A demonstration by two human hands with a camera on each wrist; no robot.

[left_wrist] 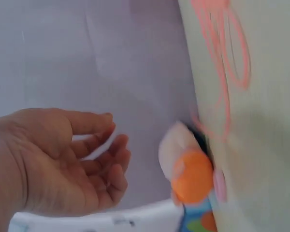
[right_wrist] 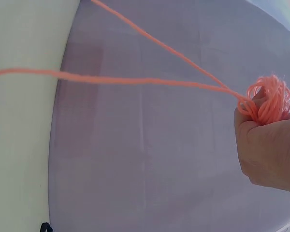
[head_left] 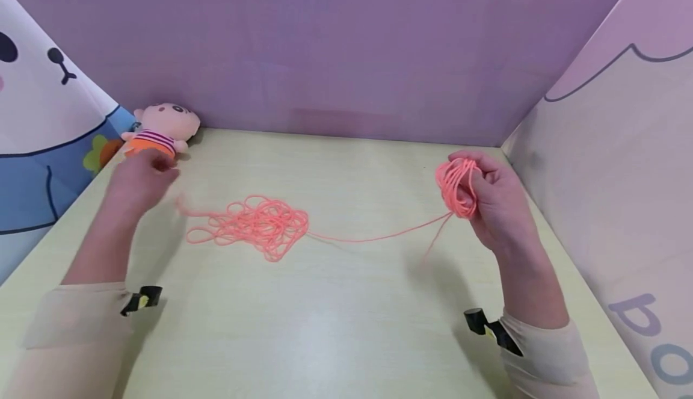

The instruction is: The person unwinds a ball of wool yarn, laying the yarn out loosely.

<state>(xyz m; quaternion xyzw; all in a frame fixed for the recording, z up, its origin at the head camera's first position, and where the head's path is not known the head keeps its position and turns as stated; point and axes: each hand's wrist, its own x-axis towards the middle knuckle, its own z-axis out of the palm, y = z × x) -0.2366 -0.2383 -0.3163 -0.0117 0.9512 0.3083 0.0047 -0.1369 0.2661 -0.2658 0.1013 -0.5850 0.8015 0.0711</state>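
Observation:
A wound bundle of coral-pink yarn (head_left: 457, 187) is gripped in my right hand (head_left: 503, 206), raised above the right side of the table. Two strands run down from it, and one leads left to a loose, tangled heap of the same yarn (head_left: 265, 224) on the tabletop. In the right wrist view the bundle (right_wrist: 273, 101) bulges above the fingers. My left hand (head_left: 142, 179) hovers left of the heap, in front of a doll. Its fingers are loosely bent with nothing seen between them in the left wrist view. A blurred yarn end lies just below that hand.
At the back left corner sits a plush doll (head_left: 162, 128) with a striped top and orange bottoms. A purple backdrop (head_left: 346, 50) rises behind the pale table (head_left: 325, 327), and printed panels stand at both sides.

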